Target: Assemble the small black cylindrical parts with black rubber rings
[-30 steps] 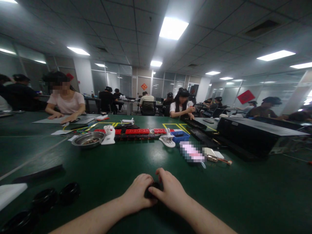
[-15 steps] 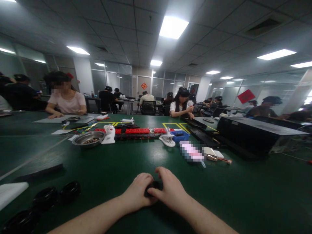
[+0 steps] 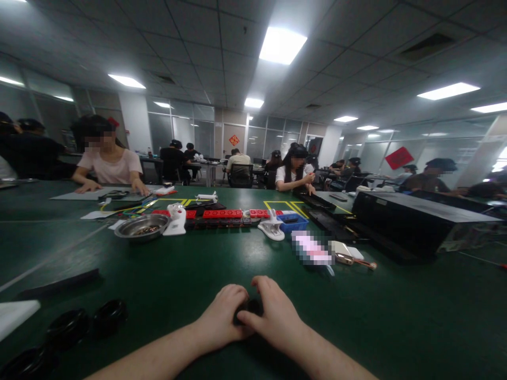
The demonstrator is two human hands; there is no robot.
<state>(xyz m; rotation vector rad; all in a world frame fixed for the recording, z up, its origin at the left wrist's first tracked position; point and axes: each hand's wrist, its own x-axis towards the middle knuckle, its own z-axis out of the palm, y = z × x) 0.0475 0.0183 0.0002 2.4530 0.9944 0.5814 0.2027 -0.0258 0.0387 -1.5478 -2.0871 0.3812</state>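
Note:
Low over the near middle of the table, my left hand [image 3: 224,312] curls round one side of a small black round piece [image 3: 254,306]. My right hand [image 3: 279,311] grips the other side, with its thumb across the front and its index finger arched above. Fingers cover most of the piece, so its full shape is hidden. On the left lie several shiny black rings [image 3: 68,326], similar in colour to the held piece.
Ahead stand a metal bowl [image 3: 142,228] of small parts, a red-and-black strip [image 3: 222,216], white clamp-like stands [image 3: 272,227] and a blue tray [image 3: 295,222]. A large black case [image 3: 412,221] sits at right. A white block [image 3: 16,316] lies left. Co-workers sit opposite.
Both hands stay round the black piece, with only a slight shift. Table items at left appear slightly further left and lower. The co-worker at left now has both hands on the grey board.

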